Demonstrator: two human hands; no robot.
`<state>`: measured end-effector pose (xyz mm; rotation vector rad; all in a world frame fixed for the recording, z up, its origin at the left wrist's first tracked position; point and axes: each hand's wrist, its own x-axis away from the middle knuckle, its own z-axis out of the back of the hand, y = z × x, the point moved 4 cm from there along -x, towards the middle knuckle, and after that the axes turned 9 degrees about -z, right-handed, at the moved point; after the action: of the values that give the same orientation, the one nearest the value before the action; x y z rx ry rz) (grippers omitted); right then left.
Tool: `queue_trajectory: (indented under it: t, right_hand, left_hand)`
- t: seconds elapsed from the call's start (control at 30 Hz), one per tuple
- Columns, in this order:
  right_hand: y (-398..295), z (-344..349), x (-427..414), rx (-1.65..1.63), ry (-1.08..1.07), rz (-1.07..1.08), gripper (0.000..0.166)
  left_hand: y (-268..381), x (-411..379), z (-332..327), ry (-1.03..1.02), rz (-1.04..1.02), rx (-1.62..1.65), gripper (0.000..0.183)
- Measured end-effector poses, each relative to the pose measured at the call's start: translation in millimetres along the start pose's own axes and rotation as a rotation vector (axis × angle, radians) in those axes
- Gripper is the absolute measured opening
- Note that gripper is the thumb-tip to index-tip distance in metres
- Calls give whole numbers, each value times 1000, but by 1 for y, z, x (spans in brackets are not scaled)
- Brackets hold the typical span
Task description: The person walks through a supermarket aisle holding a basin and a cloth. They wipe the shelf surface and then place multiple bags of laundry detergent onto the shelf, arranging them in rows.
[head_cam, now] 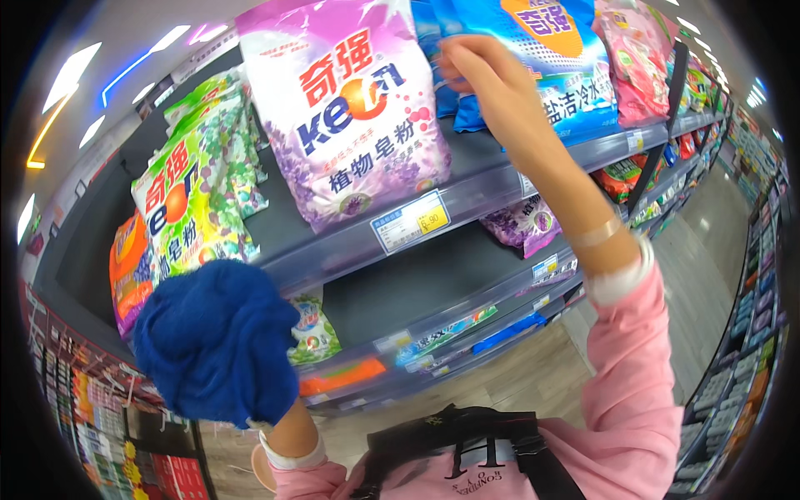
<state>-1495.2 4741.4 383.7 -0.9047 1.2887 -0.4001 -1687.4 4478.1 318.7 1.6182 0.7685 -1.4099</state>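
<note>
A bunched blue cloth (215, 344) covers my left hand, whose fingers are hidden beneath it; it is in front of the green and white soap powder bags (181, 219) at the shelf's left. My right hand (490, 81) is raised at the blue detergent bag (537, 44), its fingers bent. Whether the fingers grip the blue bags behind them is unclear. Between my hands a large purple and white Keon soap powder bag (356, 119) leans upright on the top shelf, above a price tag (410, 222) on the shelf edge.
Pink bags (634, 69) stand farther right, past a black upright divider (678, 90). An orange bag (130, 269) is at the far left. Lower shelves (387, 287) hold more bags, including a purple one (525, 225). A stocked shelf (744, 350) lines the aisle's right side.
</note>
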Motion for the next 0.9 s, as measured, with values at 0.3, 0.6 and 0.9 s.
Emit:
queue_trajectory:
  t: [0.3, 0.6, 0.9]
  right_hand:
    - [7, 5, 114, 655, 81, 472, 18]
    - [1, -5, 113, 829, -36, 532, 26]
    - [5, -17, 114, 686, 31, 609, 28]
  left_hand:
    - [43, 73, -21, -347, 332, 420, 43]
    - [51, 119, -22, -567, 42, 12, 56]
    - [59, 135, -15, -780, 159, -42, 62]
